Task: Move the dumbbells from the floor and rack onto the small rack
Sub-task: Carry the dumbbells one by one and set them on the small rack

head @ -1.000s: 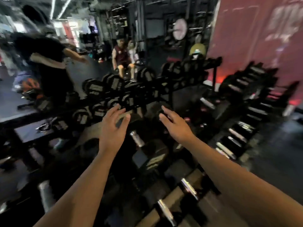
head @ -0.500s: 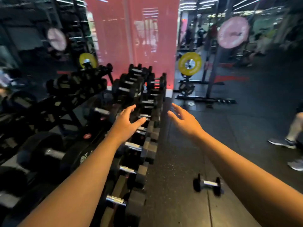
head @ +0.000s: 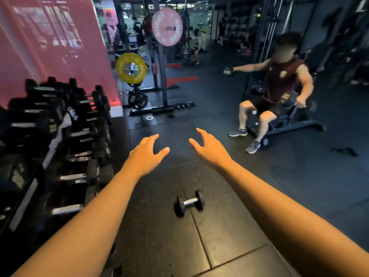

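A small black dumbbell (head: 190, 202) with a silver handle lies alone on the dark rubber floor, between my two forearms. My left hand (head: 146, 154) and my right hand (head: 209, 149) hover in the air above and beyond it, both open, fingers spread, holding nothing. A tiered rack (head: 50, 144) full of several black dumbbells with silver handles fills the left side, running away toward the red wall.
A person sits on a bench (head: 283, 120) at the right, arms out. A squat stand (head: 159, 76) carries a pink plate (head: 167, 27) and a yellow plate (head: 130, 67) at the back. A black strap (head: 345, 151) lies on the floor at the right.
My view has swung right, from the large dumbbell rack to the open floor. The lone dumbbell now lies between my arms. Both hands stay open and empty.
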Motion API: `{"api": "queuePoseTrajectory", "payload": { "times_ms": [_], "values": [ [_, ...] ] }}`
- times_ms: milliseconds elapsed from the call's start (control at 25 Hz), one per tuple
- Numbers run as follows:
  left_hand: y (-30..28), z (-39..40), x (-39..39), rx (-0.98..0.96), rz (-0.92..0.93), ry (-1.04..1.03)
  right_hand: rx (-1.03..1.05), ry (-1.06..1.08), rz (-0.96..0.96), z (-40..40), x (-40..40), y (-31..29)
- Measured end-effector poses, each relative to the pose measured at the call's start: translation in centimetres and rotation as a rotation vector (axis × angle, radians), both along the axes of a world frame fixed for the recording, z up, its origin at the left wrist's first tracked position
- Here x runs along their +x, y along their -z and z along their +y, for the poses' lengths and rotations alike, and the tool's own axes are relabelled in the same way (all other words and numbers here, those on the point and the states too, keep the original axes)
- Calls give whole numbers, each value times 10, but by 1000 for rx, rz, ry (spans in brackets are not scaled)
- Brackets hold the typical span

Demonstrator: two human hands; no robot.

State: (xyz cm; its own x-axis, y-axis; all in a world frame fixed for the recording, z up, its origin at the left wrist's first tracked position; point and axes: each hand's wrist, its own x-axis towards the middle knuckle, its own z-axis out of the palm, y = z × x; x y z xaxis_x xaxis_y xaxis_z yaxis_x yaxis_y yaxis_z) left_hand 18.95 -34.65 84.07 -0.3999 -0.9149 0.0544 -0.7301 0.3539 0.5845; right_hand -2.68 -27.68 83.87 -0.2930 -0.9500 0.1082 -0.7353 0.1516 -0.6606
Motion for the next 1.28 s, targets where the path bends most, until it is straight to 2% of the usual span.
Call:
{"api": "queuePoseTrajectory", "payload": {
  "times_ms": [400, 720, 960, 1160, 1280],
  "values": [
    [85, -117, -124, -24, -332, -32, 190, 9, 123, -121, -117, 100],
    [182, -221, -166, 119, -429, -90, 335, -27, 121, -228, -155, 205],
    [321, -313, -215, 346, -410, -133, 496, -53, 125, -323, -189, 328],
    [496, -360, -241, 520, -439, -251, 638, -22, 84, -379, -223, 489],
    [596, -379, -247, 525, -479, -345, 681, -48, 118, -402, -237, 590]
  ]
}}
